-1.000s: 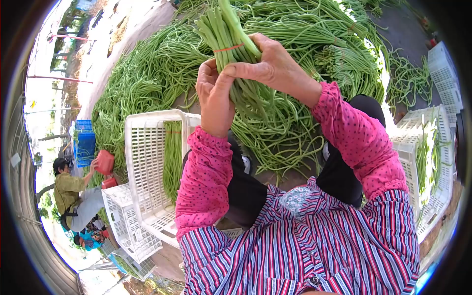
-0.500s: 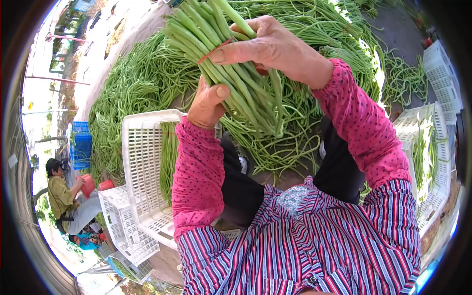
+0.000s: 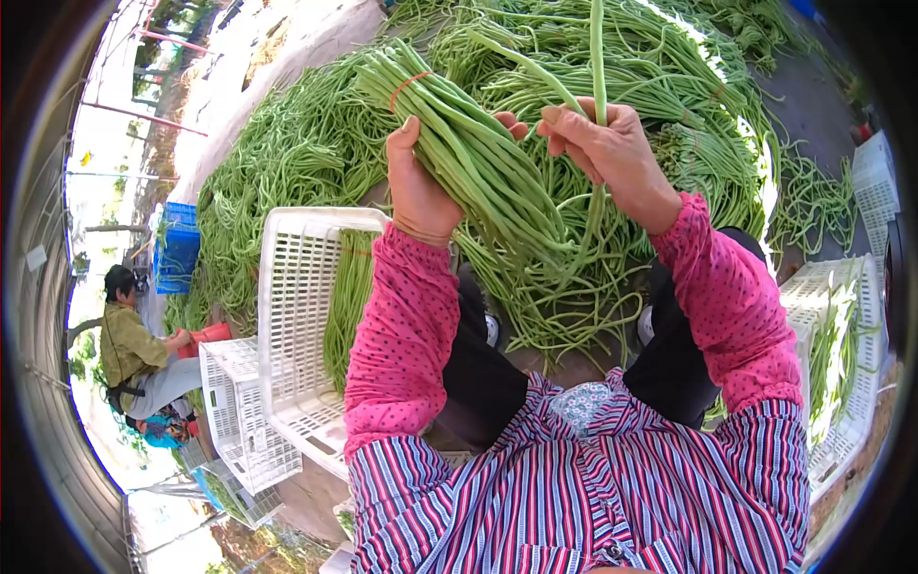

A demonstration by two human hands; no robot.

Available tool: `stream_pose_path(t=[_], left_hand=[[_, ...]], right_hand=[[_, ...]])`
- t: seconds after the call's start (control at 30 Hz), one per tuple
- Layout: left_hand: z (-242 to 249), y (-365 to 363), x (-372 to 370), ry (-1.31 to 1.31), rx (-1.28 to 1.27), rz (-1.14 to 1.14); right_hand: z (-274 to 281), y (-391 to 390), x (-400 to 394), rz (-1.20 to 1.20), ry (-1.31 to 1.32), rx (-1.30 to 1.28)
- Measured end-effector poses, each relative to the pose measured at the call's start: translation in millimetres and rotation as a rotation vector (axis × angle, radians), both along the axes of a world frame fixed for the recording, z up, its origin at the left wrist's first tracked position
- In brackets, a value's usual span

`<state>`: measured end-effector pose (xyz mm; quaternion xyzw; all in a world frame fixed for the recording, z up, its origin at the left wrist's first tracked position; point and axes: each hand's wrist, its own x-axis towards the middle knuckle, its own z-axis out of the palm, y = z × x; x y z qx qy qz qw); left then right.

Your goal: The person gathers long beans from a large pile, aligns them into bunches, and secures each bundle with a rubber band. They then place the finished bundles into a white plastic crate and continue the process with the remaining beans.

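A tied bunch of yardlong beans (image 3: 478,172) was in the left hand (image 3: 421,187), up over a big pile of yardlong beans (image 3: 277,196). A red rubber band (image 3: 411,84) went round it near its top end. The left thumb pressed on one side and the fingertips came round the other, so the bunch was squeezed between them. The band sat just past the thumb, and the long part of the bunch sloped down and away to the right. The right hand (image 3: 617,158), close beside the bunch, pinched loose bean lengths (image 3: 598,57); I could not tell if they were one bent bean or two. The step looked like sorting loose beans next to the tied bunch, and the next move seemed to call for a firm left hold and a gentle right pinch. A white crate (image 3: 311,230) with beans in it was near the left sleeve (image 3: 402,335). Farther off, a person (image 3: 134,340) had hands on a red container (image 3: 214,335)
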<state>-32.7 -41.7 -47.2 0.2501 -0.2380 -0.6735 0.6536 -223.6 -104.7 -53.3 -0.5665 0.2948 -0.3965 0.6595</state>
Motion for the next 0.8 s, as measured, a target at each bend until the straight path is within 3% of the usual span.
stream_pose_path(t=[0.1,0.17,0.23,0.3,0.37,0.43,0.63,0.7,0.8], left_hand=[[-11,-6,-2,-0.092,0.018,0.126],[-4,-4,-15,-0.101,-0.016,0.091],[-13,-6,-14,-0.393,-0.004,0.224],[-15,-4,-12,-0.369,-0.005,0.203],[-11,-4,-11,-0.480,0.005,0.219],[-7,-3,-12,-0.478,0.026,0.243],[-10,-4,-12,-0.447,0.043,0.276],[-12,-4,-10,-0.417,0.048,0.288],[-13,-4,6,-0.166,0.137,0.336]], right_hand=[[0,10,10,0.019,0.005,-0.039],[-14,14,22,0.034,-0.097,-0.300],[-9,17,20,0.013,0.021,-0.236],[0,14,14,0.115,0.036,-0.069],[3,10,13,0.100,-0.015,-0.097],[8,5,9,0.110,0.117,-0.059],[3,1,10,0.286,0.106,0.011],[-5,3,16,0.285,0.092,-0.114],[-6,13,7,0.325,0.164,-0.105]])
